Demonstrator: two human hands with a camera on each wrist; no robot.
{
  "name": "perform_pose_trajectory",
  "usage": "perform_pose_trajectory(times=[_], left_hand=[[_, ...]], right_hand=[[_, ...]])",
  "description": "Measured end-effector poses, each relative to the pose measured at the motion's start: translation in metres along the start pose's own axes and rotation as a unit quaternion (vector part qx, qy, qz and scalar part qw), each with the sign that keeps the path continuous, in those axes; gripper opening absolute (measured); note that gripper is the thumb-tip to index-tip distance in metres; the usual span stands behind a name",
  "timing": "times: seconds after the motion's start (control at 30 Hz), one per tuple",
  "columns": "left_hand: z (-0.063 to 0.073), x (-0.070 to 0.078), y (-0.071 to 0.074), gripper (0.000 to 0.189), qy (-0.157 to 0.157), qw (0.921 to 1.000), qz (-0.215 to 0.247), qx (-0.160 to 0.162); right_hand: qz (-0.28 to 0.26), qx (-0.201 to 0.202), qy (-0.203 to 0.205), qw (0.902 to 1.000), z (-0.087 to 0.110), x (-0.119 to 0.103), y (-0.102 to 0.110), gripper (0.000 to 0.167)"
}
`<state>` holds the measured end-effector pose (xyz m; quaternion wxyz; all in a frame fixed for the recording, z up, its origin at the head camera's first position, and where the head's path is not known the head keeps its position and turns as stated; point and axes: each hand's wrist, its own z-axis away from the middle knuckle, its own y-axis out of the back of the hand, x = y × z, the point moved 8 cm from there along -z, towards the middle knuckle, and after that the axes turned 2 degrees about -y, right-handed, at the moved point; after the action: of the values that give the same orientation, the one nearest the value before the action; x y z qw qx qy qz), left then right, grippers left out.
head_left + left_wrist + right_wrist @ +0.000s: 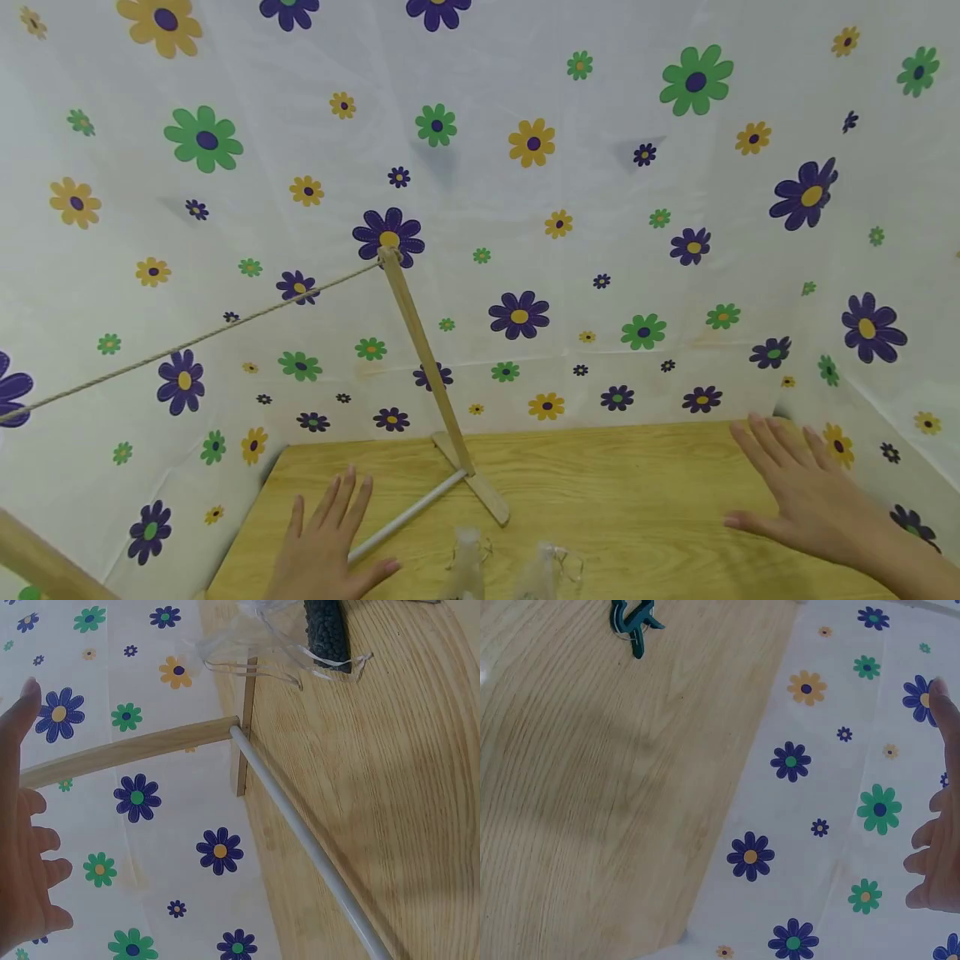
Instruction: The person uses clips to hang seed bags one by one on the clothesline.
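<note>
My left hand (pixel 322 542) hovers over the left of the wooden table with fingers spread, holding nothing. Beside it runs a white rod (pixel 408 514), joined to the foot of a wooden stand. To the hand's right are two sheer drawstring pouches (pixel 468 557), cut off by the head view's lower edge. My right hand (pixel 813 500) is held out at the table's right side, its fingers straight and apart, also with nothing in it. A bumpy dark green object (pixel 327 634) lies by a pouch in the left wrist view.
The stand's upright post (pixel 427 358) carries a rope (pixel 187 343) stretching left towards another wooden post (pixel 45 560). A flower-printed cloth (pixel 480 192) encloses the table (pixel 637 483) at the back and sides. In the right wrist view, a teal angular object (pixel 636 624) lies on the table.
</note>
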<state>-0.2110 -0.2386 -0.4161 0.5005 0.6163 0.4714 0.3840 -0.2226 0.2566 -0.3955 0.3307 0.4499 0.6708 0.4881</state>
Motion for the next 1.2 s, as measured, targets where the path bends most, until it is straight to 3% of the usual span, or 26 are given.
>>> perform_pose_trajectory(times=[0.33,0.5,0.77,0.9,1.03,1.2], left_hand=[[0.018,-0.02,-0.004,0.1,0.032,0.9995,-0.008,-0.001],[0.033,-0.042,-0.007,0.107,0.059,0.998,-0.008,-0.021],[0.055,-0.077,-0.013,0.108,0.085,0.9957,0.003,-0.035],[0.065,-0.087,-0.016,0.104,0.075,0.9971,-0.013,0.001],[0.072,-0.088,-0.013,0.104,0.045,0.9962,-0.032,0.068],[0.08,-0.092,-0.014,0.102,0.03,0.9938,-0.027,0.103]], right_hand=[[0.009,-0.027,0.018,0.9994,-0.021,-0.013,-0.004,0.102],[-0.021,-0.059,0.016,0.9979,-0.031,-0.026,-0.01,0.099],[-0.029,-0.048,0.034,0.9978,-0.046,-0.041,-0.012,0.094],[-0.038,-0.056,0.041,0.9968,-0.057,-0.048,-0.014,0.093],[-0.045,-0.062,0.046,0.996,-0.068,-0.054,-0.017,0.094],[-0.048,-0.065,0.056,0.9952,-0.081,-0.064,-0.02,0.095]])
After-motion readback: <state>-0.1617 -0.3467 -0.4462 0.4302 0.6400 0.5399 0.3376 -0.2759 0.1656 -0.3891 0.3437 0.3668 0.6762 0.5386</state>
